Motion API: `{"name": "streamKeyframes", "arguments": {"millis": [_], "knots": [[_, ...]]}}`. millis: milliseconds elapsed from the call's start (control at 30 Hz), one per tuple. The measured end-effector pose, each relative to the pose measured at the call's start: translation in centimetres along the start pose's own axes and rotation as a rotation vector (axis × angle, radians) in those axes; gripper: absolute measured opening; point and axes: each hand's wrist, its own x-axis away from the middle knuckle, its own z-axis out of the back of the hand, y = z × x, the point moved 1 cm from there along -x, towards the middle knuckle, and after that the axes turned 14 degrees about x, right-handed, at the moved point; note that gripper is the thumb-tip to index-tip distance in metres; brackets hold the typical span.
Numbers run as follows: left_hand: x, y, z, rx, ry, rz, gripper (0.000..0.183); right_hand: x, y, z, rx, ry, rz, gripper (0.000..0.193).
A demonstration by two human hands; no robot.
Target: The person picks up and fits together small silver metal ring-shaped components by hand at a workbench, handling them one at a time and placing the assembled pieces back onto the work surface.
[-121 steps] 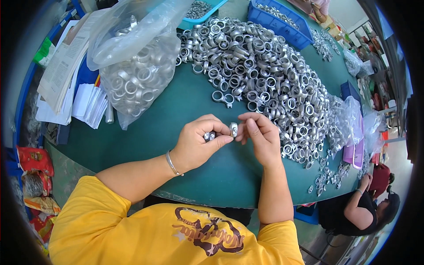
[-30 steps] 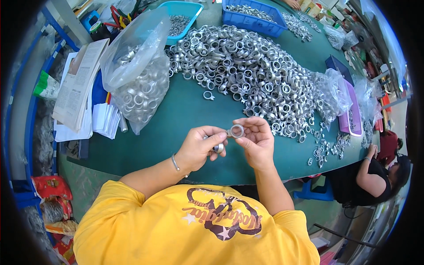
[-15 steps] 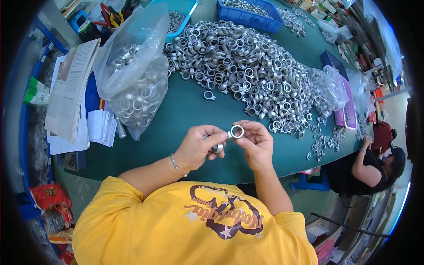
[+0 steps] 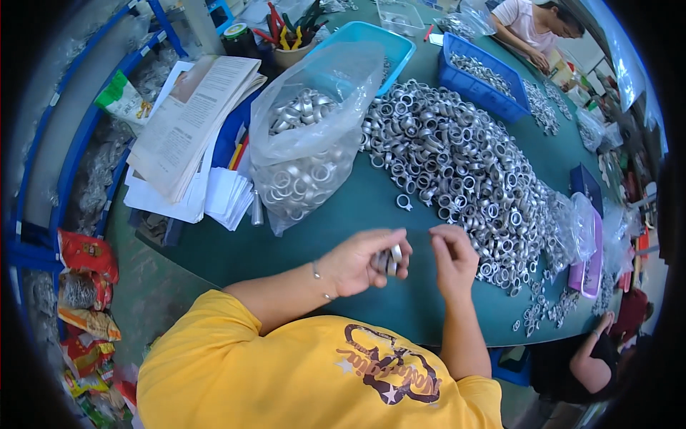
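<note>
Above the green table, my left hand (image 4: 357, 264) is curled around metal rings (image 4: 389, 260), which show between its fingers; the motion smears them and their number is unclear. A short gap to the right, my right hand (image 4: 455, 261) has its thumb and fingertips pressed together; if anything is in that pinch, I cannot make it out. Beyond both hands spreads a large heap of silvery metal rings (image 4: 457, 150), many with a small lug. One loose ring (image 4: 404, 201) lies apart at the heap's near left edge.
Left of the heap stands a clear plastic bag (image 4: 304, 154) of rings, beside papers (image 4: 196, 121). Behind are a light-blue tray (image 4: 400, 47) and a blue bin (image 4: 516, 109) of small parts. A purple basket (image 4: 590, 268) stands right. Co-workers sit at far right and at the back.
My hands have drawn apart; the ring they held up between them no longer shows there. Rings remain in my left hand. The whole view has shifted, bringing a co-worker at the back into sight.
</note>
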Motion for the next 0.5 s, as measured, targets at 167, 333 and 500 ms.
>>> {"name": "streamKeyframes", "arguments": {"millis": [167,333,500], "knots": [[4.3,10.3,-5.5,-0.458,-0.153,-1.062,0.030,-3.9,1.4,-1.0,0.292,-0.155,0.067,0.009],[3.3,18.9,-4.0,-1.614,0.449,-1.396,0.021,-5.4,1.8,-4.3,0.548,-0.188,0.345,0.009],[3.3,18.5,-4.6,-1.984,0.410,-0.940,0.016,-4.4,1.2,-3.7,0.729,-0.275,0.314,0.019]]}}
